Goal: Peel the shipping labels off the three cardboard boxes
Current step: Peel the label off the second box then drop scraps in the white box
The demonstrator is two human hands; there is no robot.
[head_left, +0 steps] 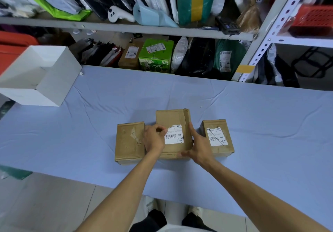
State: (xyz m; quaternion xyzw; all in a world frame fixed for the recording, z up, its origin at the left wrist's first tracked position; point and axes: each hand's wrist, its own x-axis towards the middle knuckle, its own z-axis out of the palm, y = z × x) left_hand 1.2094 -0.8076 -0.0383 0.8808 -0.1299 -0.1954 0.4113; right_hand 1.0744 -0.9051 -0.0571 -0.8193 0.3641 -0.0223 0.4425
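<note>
Three cardboard boxes stand in a row on the worktop (pixel 252 123), which is covered in pale blue cloth. The left hand (pixel 154 140) pinches the lifted upper-left corner of the white shipping label (pixel 174 136) on top of the middle box (pixel 169 118), with thumb and forefinger pressed together on the paper. The rest of the label lies flat. It carries a barcode and reads "35/42", "MX" and "MXRC 03". The right hand (pixel 200 147) clasps the same box at its near right corner, with the fingers laid up the side and the thumb along the near edge. At 3 o'clock from it, the right box (pixel 225 149) bears a creased label (pixel 217 137) reading "36/42", "MX", "MXRC 03". At 9 o'clock, the left box (pixel 128 141) shows torn paper scraps on its top. An open white carton (pixel 54 80) sits at 10 o'clock on the worktop.
</note>
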